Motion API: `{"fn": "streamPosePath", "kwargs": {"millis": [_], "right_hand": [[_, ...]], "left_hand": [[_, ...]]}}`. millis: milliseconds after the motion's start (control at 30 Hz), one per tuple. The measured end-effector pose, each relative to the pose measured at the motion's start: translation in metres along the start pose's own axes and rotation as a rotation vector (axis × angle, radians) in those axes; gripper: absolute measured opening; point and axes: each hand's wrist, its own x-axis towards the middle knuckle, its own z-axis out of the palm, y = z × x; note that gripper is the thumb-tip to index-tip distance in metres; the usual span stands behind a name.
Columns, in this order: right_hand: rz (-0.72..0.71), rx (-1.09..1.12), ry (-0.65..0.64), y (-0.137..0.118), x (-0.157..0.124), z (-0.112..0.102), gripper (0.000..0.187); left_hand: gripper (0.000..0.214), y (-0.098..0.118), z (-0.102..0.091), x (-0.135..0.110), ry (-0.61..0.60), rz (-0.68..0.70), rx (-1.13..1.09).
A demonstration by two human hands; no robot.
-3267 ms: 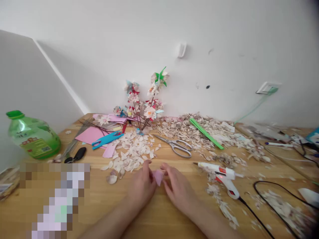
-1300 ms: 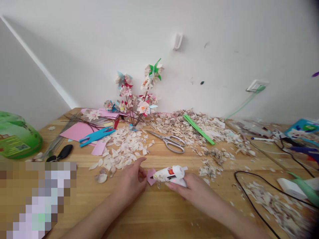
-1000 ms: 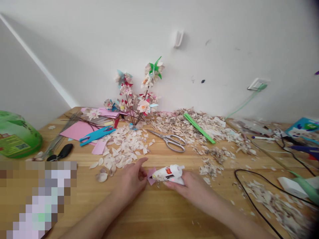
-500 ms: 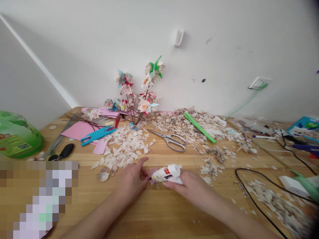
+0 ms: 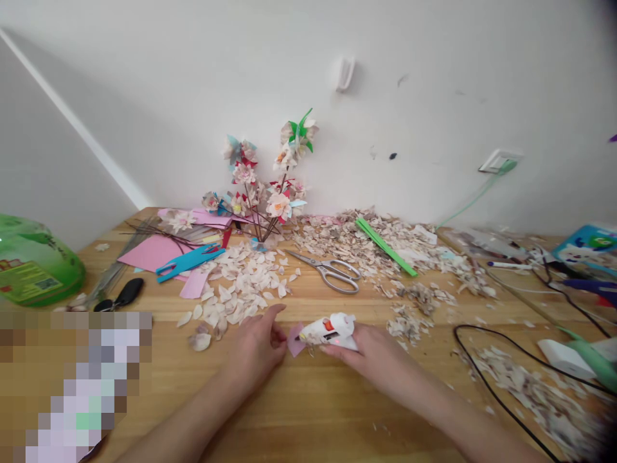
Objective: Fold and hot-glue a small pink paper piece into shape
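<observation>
My right hand (image 5: 369,350) grips a white glue gun (image 5: 328,329) with a red switch, its nozzle pointing left and touching a small pink paper piece (image 5: 294,341) on the wooden table (image 5: 308,411). My left hand (image 5: 255,350) pinches the left edge of that pink piece and holds it down. Just beyond my left hand lies a heap of pale cut petals (image 5: 241,289).
Scissors (image 5: 332,273), green strips (image 5: 383,245) and petal scraps lie behind the hands. A paper flower bouquet (image 5: 270,186) leans at the wall. Pink sheets (image 5: 154,252), a blue cut-out (image 5: 186,262), wires, a green bottle (image 5: 33,263) sit left. A black cable (image 5: 486,379) runs right.
My right hand picked up the glue gun from the right and brought its nozzle to the pink piece; in the last second the gun tilted slightly upward. My left hand stayed on the paper.
</observation>
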Motion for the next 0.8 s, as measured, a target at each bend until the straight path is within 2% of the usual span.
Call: {"fn": "streamPosePath", "kwargs": {"millis": [467,800], "right_hand": [[0.071,-0.102,0.044,0.007,0.002,-0.004,0.035],[0.060,-0.049,0.069,0.011,-0.001,-0.010,0.036]], "left_hand": [[0.052,-0.001,-0.002,0.000,-0.012,-0.018,0.023],[0.053,-0.005,0.001,-0.001,0.008,-0.017,0.025]]}}
